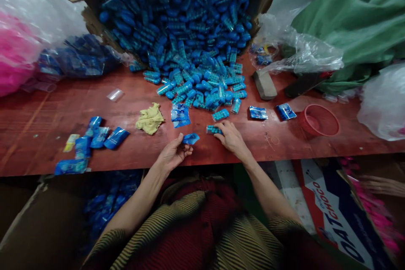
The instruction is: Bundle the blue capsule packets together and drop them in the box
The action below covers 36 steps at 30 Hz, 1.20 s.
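Between the thumb and fingers of my left hand [174,152] is a blue printed plastic sleeve [191,138], held just above the table's front part. My right hand [232,139] has its fingers closed on one end of a small clear bottle with blue-green contents [212,129], which lies on its side at the table surface. A second bottle [220,114] lies right behind that hand. Flat printed sleeves [180,115] rest behind my left hand. A large heap of blue-capped bottles [199,84] spills onto the table from a dark carton.
On the red table [177,158] lie a yellow cloth [150,119], several sleeved bottles [82,147] at left, two sleeve bundles [258,113], a grey block [265,85] and a red basket [319,120]. Plastic bags and green fabric [354,29] crowd the sides. Cartons stand below the front edge.
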Each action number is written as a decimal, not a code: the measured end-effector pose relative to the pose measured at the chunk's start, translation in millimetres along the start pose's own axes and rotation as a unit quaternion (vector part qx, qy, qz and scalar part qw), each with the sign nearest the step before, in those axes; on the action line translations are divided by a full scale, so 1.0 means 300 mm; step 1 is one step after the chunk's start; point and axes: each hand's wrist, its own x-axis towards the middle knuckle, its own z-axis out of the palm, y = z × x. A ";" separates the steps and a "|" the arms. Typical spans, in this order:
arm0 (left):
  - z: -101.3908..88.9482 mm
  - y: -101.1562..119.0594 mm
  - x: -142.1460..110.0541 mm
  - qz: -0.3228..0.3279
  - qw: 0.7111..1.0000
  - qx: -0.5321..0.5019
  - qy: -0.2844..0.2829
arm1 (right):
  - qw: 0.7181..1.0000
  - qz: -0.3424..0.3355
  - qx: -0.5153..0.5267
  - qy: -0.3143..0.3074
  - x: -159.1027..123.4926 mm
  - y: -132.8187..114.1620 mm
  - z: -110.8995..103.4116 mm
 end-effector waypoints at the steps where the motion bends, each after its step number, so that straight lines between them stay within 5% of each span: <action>1: 0.002 -0.001 -0.001 0.000 1.000 0.000 0.005 | 1.000 -0.008 0.016 0.000 0.003 -0.005 0.005; 5: -0.001 -0.002 0.003 0.012 1.000 0.005 0.027 | 0.982 0.013 0.191 0.000 0.010 -0.015 0.001; 8: -0.002 -0.003 0.007 0.025 0.999 0.013 0.034 | 0.913 0.031 0.405 -0.031 -0.006 -0.033 -0.041; 11: 0.004 -0.006 0.009 0.029 0.999 0.021 0.029 | 0.870 0.000 0.488 -0.071 -0.035 -0.065 -0.098; 22: -0.005 -0.025 -0.001 0.052 0.997 0.038 -0.029 | 0.932 -0.049 0.358 -0.025 -0.067 -0.117 -0.132; 36: -0.015 -0.025 -0.007 0.086 0.996 0.021 -0.028 | 0.961 -0.073 0.266 0.029 -0.091 -0.165 -0.128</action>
